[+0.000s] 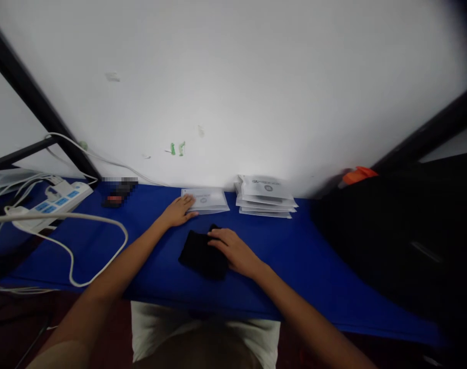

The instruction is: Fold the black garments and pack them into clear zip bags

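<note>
A folded black cloth (pixel 200 253) lies on the blue table (pixel 295 256) in front of me. My right hand (pixel 233 248) rests flat on the cloth's right side, fingers stretched out. My left hand (pixel 178 210) reaches further back, and its fingertips touch the near left corner of a flat white pouch (pixel 207 200) by the wall. Its fingers lie extended and hold nothing. A stack of similar white pouches (pixel 266 197) sits to the right of the single pouch.
A white power strip (pixel 54 202) with white cables (pixel 87 220) lies at the left of the table. A small dark object (pixel 116 197) sits near it. A large black mass (pixel 402 241) fills the right, with an orange item (pixel 358 175) behind it. A white wall (pixel 233 92) backs the table.
</note>
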The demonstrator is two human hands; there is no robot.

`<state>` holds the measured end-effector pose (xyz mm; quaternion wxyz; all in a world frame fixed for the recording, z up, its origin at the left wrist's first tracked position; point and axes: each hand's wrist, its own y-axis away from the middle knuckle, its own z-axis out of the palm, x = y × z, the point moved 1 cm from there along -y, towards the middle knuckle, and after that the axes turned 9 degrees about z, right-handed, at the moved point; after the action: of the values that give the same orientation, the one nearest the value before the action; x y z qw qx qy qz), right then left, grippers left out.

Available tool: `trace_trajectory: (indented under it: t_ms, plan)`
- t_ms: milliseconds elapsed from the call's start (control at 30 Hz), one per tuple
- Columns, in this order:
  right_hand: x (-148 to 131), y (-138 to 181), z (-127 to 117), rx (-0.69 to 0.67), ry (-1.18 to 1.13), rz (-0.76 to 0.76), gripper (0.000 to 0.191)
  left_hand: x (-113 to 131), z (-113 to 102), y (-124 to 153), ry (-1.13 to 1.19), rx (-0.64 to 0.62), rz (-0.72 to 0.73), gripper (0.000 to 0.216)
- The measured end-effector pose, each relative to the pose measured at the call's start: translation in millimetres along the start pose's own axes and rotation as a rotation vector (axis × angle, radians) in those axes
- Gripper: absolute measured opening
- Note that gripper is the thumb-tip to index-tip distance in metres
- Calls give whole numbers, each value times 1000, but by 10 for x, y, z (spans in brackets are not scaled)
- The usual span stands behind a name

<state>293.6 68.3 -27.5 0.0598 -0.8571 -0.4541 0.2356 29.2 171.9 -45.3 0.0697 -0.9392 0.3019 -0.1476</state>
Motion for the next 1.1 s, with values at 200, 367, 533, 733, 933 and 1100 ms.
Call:
trace_trajectory:
  t_ms: [200,367,533,733,933,1100]
  plan:
    - [120,217,-46,225,-135,355,38,603,-45,20,-64,163,-95,59]
    - [-44,309,-33,174,-226,372,22,1421,126,573,141,22,86,99]
    - [-247,216,-13,154,-289,385,29,1571,69,794,354,75,-24,69]
    - [-368,114,13,-13,-131,374,47,1322,-91,944,567,500,-258,49]
    - [-278,192,36,-65,-18,371,39,808,-308,1245,119,497,-304,53]
    - [-141,268,46,-28,12,396,45,737,-315,1319,-58,246,-115,29]
